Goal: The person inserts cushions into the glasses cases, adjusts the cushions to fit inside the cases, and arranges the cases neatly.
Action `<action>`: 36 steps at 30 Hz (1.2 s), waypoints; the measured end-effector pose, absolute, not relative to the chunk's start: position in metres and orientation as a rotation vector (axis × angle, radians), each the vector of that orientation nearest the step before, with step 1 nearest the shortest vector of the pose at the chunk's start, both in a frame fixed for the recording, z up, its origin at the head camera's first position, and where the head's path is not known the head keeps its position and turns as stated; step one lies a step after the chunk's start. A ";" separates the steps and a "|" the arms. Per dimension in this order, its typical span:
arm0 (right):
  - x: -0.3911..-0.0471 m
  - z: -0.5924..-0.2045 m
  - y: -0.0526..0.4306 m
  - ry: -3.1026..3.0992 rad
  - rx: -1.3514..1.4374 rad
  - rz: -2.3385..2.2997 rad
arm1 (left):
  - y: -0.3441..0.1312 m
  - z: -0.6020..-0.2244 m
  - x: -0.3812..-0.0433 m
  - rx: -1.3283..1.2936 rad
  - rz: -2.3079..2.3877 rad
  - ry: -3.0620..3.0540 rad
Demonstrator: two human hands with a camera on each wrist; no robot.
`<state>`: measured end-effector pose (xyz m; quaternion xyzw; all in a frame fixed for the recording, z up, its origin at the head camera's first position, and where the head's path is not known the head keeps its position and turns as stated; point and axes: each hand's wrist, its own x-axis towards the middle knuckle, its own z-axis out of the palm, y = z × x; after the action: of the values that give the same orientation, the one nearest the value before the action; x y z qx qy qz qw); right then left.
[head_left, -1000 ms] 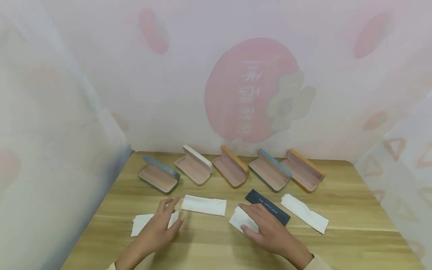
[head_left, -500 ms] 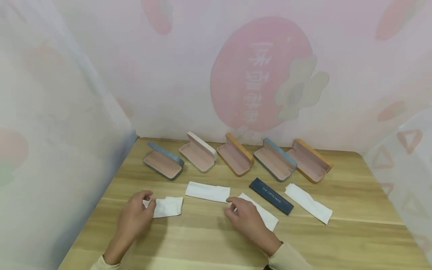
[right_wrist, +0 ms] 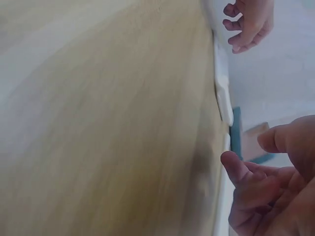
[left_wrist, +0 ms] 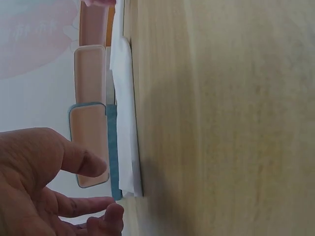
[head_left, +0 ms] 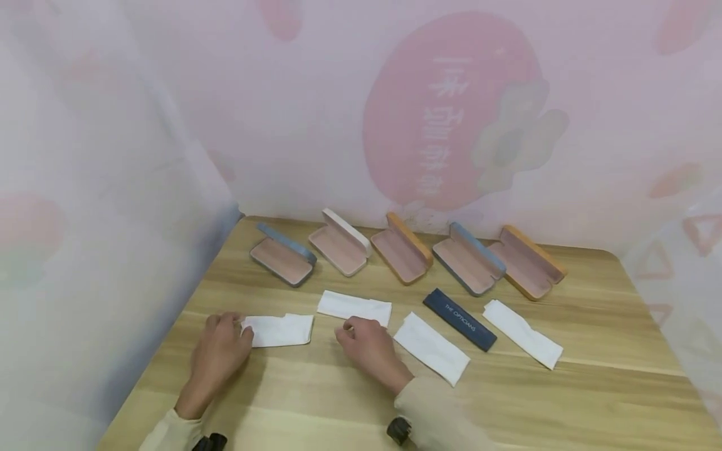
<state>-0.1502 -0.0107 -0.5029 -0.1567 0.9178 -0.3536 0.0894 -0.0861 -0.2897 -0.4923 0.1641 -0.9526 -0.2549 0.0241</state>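
Note:
My left hand (head_left: 219, 351) is at the left end of a folded white cloth (head_left: 282, 331). In the left wrist view, the thumb and fingers (left_wrist: 88, 164) stand apart with nothing between them, near the end of that cloth (left_wrist: 127, 132). My right hand (head_left: 369, 351), its fingers loosely bent and holding nothing, is just in front of a second folded white cloth (head_left: 354, 307). A third white cloth (head_left: 432, 348) lies slanted to its right. Further right are a dark blue flat strip (head_left: 459, 319) lettered "THE OPTICIANS" and another white cloth (head_left: 523, 334).
Along the back of the wooden table (head_left: 304, 401) stands a row of open glasses cases: blue-grey (head_left: 283, 260), white (head_left: 340, 247), orange (head_left: 400, 254), blue (head_left: 468, 263) and orange (head_left: 524, 266). A printed wall (head_left: 316, 125) rises behind them.
My left hand has moved left, off the middle of the left cloth to its end. My right hand has moved left off the slanted cloth, which now lies fully uncovered. The head view has shifted.

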 end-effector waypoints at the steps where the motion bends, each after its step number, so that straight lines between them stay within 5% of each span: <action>1: -0.152 -0.504 -0.016 2.730 -0.462 -1.047 | -0.291 -0.493 -0.088 0.514 -0.804 -2.958; 14: -0.162 -0.506 -0.074 2.798 -0.449 -0.906 | -0.288 -0.503 -0.097 0.482 -0.721 -2.953; 36: -0.158 -0.511 -0.098 2.766 -0.410 -1.037 | -0.283 -0.505 -0.090 0.492 -0.709 -2.830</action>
<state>-0.1578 -0.0978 -0.5108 -0.1371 0.9245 -0.3467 0.0795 -0.0904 -0.2834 -0.5048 0.1656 -0.9525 -0.2388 0.0913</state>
